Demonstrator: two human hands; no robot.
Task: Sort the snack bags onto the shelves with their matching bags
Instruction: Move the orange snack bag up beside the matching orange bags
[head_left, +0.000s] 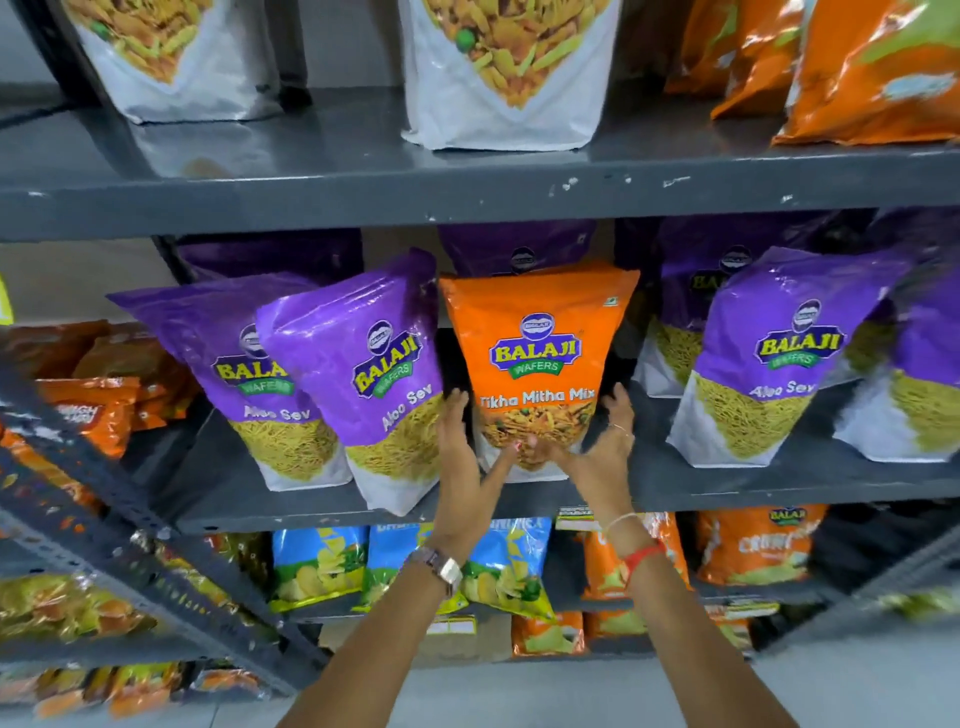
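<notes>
An orange Tikha Mitha Mix bag (537, 358) stands upright on the middle shelf (727, 491) among purple Aloo Sev bags (363, 358). My left hand (460, 452) presses against its lower left side and my right hand (602, 447) against its lower right side, thumbs meeting across its base. More purple Aloo Sev bags (779, 353) stand to the right and behind. On the shelf above, the white bottoms of two mix bags (498, 78) show the same mixed snack.
The upper shelf (363, 192) also holds orange bags (872, 73) at the right. Below are blue chip bags (317, 566) and orange bags (753, 545). A second dark rack (104, 519) with orange and yellow packs angles in at the left.
</notes>
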